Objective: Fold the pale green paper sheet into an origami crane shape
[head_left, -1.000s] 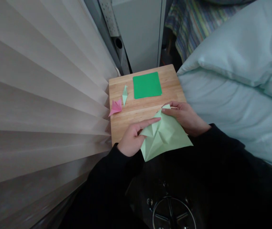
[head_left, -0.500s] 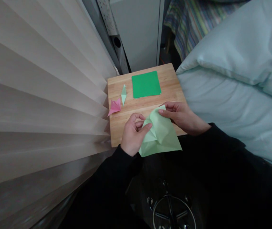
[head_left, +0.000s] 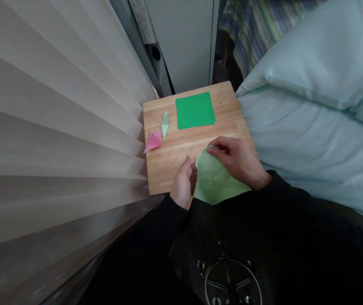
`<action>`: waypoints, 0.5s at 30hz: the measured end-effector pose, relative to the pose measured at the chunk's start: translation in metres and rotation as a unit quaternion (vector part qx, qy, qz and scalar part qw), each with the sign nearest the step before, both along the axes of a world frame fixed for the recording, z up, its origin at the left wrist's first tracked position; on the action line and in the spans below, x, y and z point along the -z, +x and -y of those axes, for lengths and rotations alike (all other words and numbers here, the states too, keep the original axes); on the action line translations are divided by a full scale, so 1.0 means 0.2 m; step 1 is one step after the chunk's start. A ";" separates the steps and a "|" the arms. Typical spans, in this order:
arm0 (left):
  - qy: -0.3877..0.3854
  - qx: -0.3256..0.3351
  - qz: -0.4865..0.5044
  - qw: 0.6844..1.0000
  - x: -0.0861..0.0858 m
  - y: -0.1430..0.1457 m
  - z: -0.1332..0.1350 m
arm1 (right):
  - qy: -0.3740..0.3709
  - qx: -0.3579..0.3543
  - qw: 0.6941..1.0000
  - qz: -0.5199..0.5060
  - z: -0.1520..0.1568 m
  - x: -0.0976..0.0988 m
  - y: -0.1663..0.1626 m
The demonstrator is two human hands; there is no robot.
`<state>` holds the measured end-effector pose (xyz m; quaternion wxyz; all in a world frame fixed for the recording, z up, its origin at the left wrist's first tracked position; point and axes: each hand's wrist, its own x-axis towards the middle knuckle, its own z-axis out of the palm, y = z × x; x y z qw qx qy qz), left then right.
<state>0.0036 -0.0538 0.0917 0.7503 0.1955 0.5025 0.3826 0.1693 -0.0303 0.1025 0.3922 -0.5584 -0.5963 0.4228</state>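
A light green sheet of origami paper [head_left: 219, 180] hangs tilted over the near edge of the small wooden table, with faint creases across it. My right hand [head_left: 235, 159] is closed on its top edge, thumb and fingers pinching it. At the sheet's left edge is my left hand [head_left: 183, 184], thumb raised and apart from the paper. Its other fingers lie against or behind the edge, partly hidden. A folded pale green paper piece [head_left: 165, 126] and a folded pink paper piece [head_left: 153, 140] lie at the table's left side.
A stack of green paper [head_left: 195, 111] lies at the back of the wooden table [head_left: 165, 169]. A pleated curtain [head_left: 73, 127] borders the left, light blue bedding [head_left: 296, 118] the right. Behind stands a pale cabinet [head_left: 183, 46]. Below is a wheeled chair base [head_left: 227, 277].
The sheet has turned, showing a smoother face. My left thumb has come off the paper, and my right hand has shifted left along the top edge with its back more toward me.
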 end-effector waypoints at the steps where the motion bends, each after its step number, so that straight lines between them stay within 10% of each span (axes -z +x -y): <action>1: -0.034 0.006 0.026 0.999 -0.01 0.00 0.00 | 0.006 -0.007 1.000 0.004 0.00 0.00 0.00; 5: -0.067 0.027 0.062 0.995 -0.05 0.02 -0.01 | 0.016 -0.030 0.999 -0.007 0.01 -0.01 -0.01; 15: 0.125 0.116 -0.092 0.981 -0.01 -0.01 0.02 | -0.051 0.014 0.995 -0.090 0.00 0.01 -0.02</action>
